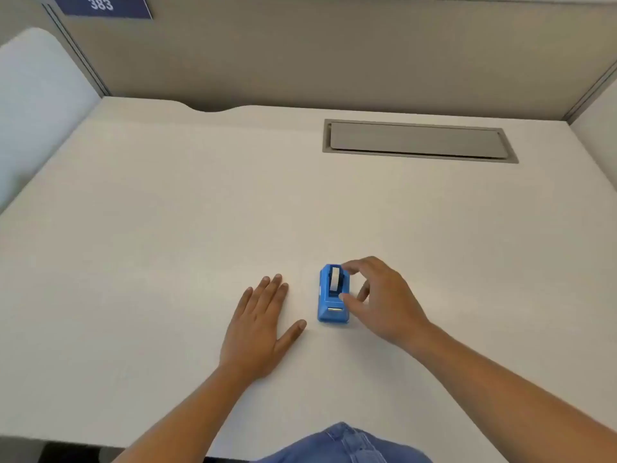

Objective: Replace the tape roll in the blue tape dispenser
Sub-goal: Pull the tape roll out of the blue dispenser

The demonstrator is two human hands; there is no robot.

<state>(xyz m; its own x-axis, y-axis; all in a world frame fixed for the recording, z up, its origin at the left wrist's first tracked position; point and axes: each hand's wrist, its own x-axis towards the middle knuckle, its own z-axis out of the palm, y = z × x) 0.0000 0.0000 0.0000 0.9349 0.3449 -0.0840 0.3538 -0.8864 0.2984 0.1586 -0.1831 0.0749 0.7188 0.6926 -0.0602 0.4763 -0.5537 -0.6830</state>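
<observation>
A small blue tape dispenser (329, 304) stands on the white desk (167, 212), its cutter end toward me. A white tape roll (335, 279) sits upright in its slot. My right hand (380, 299) curls around the dispenser's right side, thumb tip against the body near the cutter and forefinger tip by the roll's far end. My left hand (258, 325) lies flat on the desk just left of the dispenser, fingers spread, touching nothing else.
A grey recessed cable flap (417, 140) is set into the desk at the back right. Beige partition walls (300, 45) close off the back and sides. A blue sign reading 383 (101, 5) hangs at the top left.
</observation>
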